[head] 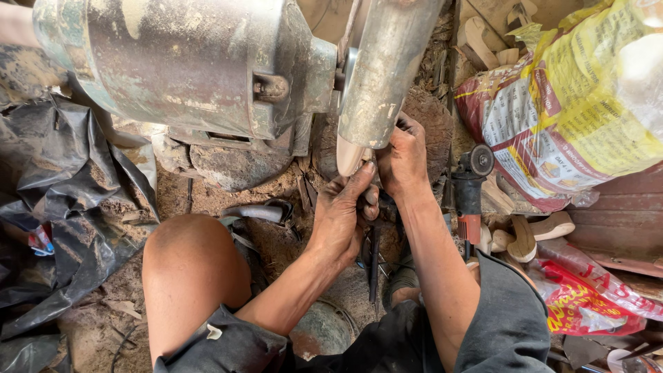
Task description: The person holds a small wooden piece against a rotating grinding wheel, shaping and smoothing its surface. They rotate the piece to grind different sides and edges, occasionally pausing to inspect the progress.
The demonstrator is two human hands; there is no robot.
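1. Below the worn grey metal guard housing (387,69) of the green-grey motor-driven machine (186,65): pale rounded wooden workpiece (350,157), pressed up against the housing's lower end.
2. Left hand (342,217): closed around the workpiece from below and slightly left, thumb lying along its lower edge.
3. Right hand (402,159): curled shut just right of the workpiece, knuckles up; contact with the wood hidden, so exact hold cannot be told.
4. Long axis of workpiece: roughly vertical, in line with the tilted housing, upper end out of sight behind it.
5. Nearer hand: left, touching; right just beside.
6. Near the right forearm: red-and-black angle grinder (469,193) on the sawdust-covered ground (103,304), well apart from the workpiece.
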